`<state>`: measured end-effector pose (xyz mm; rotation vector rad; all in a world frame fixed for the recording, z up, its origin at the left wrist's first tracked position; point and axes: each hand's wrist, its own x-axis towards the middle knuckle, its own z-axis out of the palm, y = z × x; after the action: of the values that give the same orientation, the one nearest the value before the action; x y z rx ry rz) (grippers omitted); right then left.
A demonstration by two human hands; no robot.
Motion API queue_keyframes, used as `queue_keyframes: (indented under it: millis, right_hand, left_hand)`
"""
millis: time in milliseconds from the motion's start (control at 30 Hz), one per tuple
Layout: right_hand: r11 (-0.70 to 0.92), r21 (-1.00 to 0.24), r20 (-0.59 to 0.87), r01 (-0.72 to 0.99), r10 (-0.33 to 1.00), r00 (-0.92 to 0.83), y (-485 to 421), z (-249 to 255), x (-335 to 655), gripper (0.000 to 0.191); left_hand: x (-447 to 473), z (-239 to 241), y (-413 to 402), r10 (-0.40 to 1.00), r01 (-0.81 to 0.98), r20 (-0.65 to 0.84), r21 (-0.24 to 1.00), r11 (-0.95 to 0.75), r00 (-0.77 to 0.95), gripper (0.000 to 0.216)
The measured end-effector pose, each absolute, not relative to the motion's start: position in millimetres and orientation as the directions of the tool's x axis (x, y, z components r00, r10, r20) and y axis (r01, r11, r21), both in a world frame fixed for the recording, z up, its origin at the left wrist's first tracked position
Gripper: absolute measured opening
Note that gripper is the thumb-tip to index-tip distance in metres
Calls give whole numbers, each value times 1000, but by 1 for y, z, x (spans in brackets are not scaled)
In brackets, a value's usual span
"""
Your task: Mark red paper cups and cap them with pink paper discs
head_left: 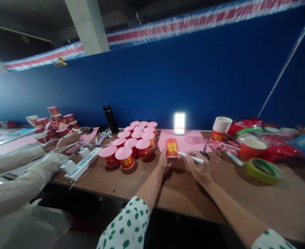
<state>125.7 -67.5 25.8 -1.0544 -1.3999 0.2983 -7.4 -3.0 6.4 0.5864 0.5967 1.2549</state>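
My left hand (164,160) is closed around a red paper cup (172,148) with yellow characters, held above the table's front part. In my right hand (199,169) is a white glue pen (194,158), its tip at the right side of the cup near its lower rim. Behind the cup lie pink paper sheets (162,135), with a pink paper disc (192,139) on top. Left of my hands stand several upside-down red cups (127,161), each topped with a pink disc. Dark-handled scissors (204,154) lie just beyond my right hand.
A stack of paper cups (221,128), a single cup (253,148), a marker (234,158) and green tape (263,171) are on the right. To the left are a power strip (83,164), a black flask (110,119) and a co-worker's sleeves (25,183). A blue partition (152,86) stands behind.
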Motion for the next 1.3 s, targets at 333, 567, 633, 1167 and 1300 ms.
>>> queue_keyframes:
  millis: [333,567,633,1167,1300]
  right_hand:
    - [544,-749,642,377,737,211,-69,27,122,17]
    - [543,-744,639,389,748,179,-69,25,122,16]
    - [545,-752,631,371,758,166,-69,25,122,15]
    - [564,-720,663,404,731,161,-72,30,121,14]
    - [569,-703,676,426,721,152,-71,30,122,14]
  left_hand:
    - [-7,5,-2,974,-675,-66,710,199,217,37]
    - [-6,6,-2,973,-668,-71,716,203,220,36]
    - [-6,6,-2,973,-669,-74,715,206,220,36]
    - [-5,7,-3,978,-669,-70,719,187,197,39]
    - [-4,7,-3,980,-667,-62,725,173,188,34]
